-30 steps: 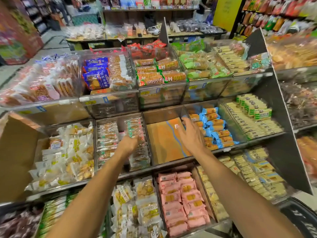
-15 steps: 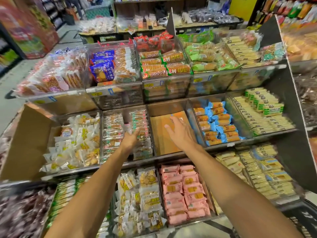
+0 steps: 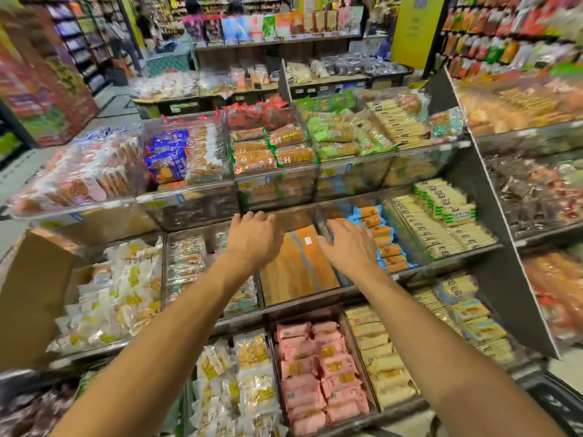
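An orange cardboard sheet (image 3: 296, 266) with a blue stripe and a small white label lines the one clear bin (image 3: 293, 216) on the middle shelf that holds no snacks. My left hand (image 3: 252, 239) hovers over this bin's left wall, back of the hand up, fingers bent loosely downward, holding nothing. Over the bin's right wall is my right hand (image 3: 348, 247), fingers stretched forward and spread, palm down, also holding nothing. Whether either hand touches the clear walls I cannot tell.
Blue-wrapped snacks (image 3: 378, 238) fill the bin to the right, green-labelled packets (image 3: 186, 260) the bin to the left. Pink packets (image 3: 318, 373) lie on the shelf below. A brown cardboard box (image 3: 28, 294) stands at far left. More shelves and people are behind.
My left hand has moved right and away from the green-labelled packets to the orange-lined bin's left wall. My right hand shifted slightly right. The view has tilted upward.
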The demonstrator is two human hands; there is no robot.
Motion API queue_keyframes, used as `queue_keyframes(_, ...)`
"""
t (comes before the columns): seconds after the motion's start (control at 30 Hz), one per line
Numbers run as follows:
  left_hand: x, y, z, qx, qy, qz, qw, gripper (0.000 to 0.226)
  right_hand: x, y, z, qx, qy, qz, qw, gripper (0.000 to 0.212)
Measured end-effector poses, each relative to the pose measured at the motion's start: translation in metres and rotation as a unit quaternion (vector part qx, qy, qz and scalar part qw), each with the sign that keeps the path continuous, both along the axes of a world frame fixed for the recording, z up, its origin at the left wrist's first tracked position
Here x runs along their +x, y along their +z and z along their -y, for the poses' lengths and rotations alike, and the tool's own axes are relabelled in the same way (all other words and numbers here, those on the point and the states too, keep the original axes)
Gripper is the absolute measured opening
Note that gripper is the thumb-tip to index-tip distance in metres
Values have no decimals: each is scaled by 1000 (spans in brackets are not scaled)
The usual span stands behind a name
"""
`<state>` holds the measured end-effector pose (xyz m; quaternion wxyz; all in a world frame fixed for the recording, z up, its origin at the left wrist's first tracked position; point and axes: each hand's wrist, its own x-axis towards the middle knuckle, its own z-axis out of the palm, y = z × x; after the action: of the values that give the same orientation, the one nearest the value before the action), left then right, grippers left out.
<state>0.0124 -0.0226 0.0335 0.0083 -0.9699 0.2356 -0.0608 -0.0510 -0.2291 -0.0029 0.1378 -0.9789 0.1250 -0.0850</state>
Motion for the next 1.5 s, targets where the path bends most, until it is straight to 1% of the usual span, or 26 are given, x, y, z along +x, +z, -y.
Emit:
queue_keyframes(0.1, -7, 10, 45, 14, -43, 26, 999, 51, -23, 16, 43, -13, -40, -1, 999, 53)
queue_keyframes(0.2, -21, 21, 94, 8, -88, 33, 996, 48, -52, 30, 87, -27, -80, -7, 996, 60)
queue_keyframes(0.53, -109, 40, 259, 28, -212, 60, 975, 54, -181, 48, 221, -89, -217, 9, 972, 55)
queue_keyframes(0.77, -190, 30, 368, 41, -293, 51, 954, 55, -282, 39, 292, -90, -313, -29, 945, 53)
queue_keyframes(0.93, -233, 12, 434, 40, -372, 50, 926, 50, -343, 22, 335, -75, -373, -34, 924, 60)
queue_keyframes(1.03, -251, 3, 477, 53, -420, 33, 905, 47, -373, 7, 360, -81, -413, -41, 906, 63)
queue_keyframes(1.13, -271, -5, 519, 61, -462, 17, 885, 47, -400, -6, 385, -76, -449, -58, 889, 60)
queue_keyframes(1.23, -288, -11, 560, 64, -505, 18, 861, 51, -418, -14, 412, -79, -484, -77, 868, 59)
queue_keyframes(1.4, -310, -16, 629, 63, -551, 9, 832, 52, -435, -25, 456, -72, -542, -84, 833, 52)
queue_keyframes(1.5, -319, -32, 660, 62, -576, 1, 815, 49, -441, -37, 474, -55, -567, -92, 817, 53)
